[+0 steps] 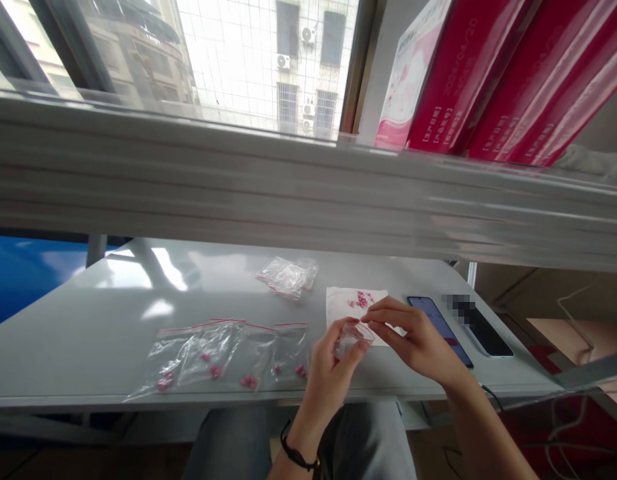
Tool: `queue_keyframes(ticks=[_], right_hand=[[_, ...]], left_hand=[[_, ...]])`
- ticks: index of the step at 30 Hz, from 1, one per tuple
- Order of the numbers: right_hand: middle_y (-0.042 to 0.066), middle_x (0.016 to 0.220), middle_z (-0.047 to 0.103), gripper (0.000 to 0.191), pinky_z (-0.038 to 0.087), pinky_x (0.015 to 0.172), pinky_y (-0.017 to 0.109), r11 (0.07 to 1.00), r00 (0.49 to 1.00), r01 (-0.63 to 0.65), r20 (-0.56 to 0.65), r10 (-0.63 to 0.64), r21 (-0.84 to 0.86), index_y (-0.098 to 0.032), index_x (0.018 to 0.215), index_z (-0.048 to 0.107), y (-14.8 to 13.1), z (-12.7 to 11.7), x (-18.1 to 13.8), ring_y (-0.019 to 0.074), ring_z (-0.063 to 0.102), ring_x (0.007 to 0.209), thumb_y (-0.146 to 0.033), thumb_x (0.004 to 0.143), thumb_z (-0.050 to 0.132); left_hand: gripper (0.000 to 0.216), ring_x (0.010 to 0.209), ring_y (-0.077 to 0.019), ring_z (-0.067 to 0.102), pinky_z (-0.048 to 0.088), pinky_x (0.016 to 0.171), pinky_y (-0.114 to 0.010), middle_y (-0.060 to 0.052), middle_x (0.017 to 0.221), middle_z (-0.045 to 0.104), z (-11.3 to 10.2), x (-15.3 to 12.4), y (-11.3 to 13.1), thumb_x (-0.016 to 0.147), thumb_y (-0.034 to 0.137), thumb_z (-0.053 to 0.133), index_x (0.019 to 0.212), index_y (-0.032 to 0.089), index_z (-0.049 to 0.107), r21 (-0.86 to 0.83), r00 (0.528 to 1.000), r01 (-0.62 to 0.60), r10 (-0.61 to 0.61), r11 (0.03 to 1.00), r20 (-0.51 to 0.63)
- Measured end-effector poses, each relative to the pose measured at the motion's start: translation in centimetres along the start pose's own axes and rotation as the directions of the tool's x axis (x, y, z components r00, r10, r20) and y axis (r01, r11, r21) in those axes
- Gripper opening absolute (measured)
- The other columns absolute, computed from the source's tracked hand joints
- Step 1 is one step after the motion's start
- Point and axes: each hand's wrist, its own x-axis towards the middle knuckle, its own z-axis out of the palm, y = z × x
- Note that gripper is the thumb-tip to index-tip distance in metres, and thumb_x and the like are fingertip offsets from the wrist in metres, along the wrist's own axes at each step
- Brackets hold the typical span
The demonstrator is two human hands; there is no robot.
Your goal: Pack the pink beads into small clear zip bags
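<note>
**Both hands pinch one small clear bag above the tabletop's near edge**

Over the near edge of the grey tabletop, the left hand and the right hand meet around a small clear bag. The left hand comes up from below with a dark band at the wrist; its thumb and fingers are closed on the bag's lower part. The right hand reaches in from the right, and its fingertips are pinched on the bag's upper rim, where a thin red strip shows. What lies inside the bag cannot be made out.

Just behind the hands lies a white paper sheet, flat on the tabletop, with a scatter of little pink pieces on its upper half. Left of the hands, a row of filled zip bags lies side by side and partly overlapping, each with a red seal line and a few pink pieces at its bottom. Farther back, near the middle of the tabletop, sits a loose heap of empty clear bags.

Right of the paper, two phones rest side by side: a blue-screened phone next to the right hand, and a black phone beyond it. Red boxes stand slanted on the shelf above.
</note>
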Motion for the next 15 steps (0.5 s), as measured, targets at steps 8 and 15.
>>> queue_keyframes(ticks=[8, 15], right_hand=[[0.008, 0.117, 0.067, 0.033, 0.057, 0.089, 0.031, 0.999, 0.999, 0.032, 0.041, -0.032, 0.006, -0.029, 0.117, 0.073, 0.6, 0.3, -2.3, 0.0194, 0.067, 0.105, -0.018, 0.102, 0.046], [0.008, 0.124, 0.063, 0.018, 0.056, 0.095, 0.03, 1.0, 0.997, -0.025, 0.077, 0.026, -0.014, -0.026, 0.106, 0.07, 0.2, 1.1, -3.6, 0.019, 0.067, 0.11, -0.02, 0.101, 0.053]], left_hand=[[0.035, 0.095, -0.0221, 0.069, 0.053, 0.084, -0.03, -0.006, 0.102, 0.078, -0.2, -0.3, 0.5, 0.091, 0.046, 0.071, 0.113, 0.02, 0.072, -0.043, 0.998, 0.02, -0.017, 0.999, 0.054], [0.049, 0.092, -0.0206, 0.07, 0.057, 0.08, -0.03, -0.007, 0.104, 0.077, -0.2, -0.4, 1.0, 0.09, 0.055, 0.07, 0.124, 0.02, 0.07, -0.15, 0.986, 0.107, -0.086, 0.983, 0.141]])
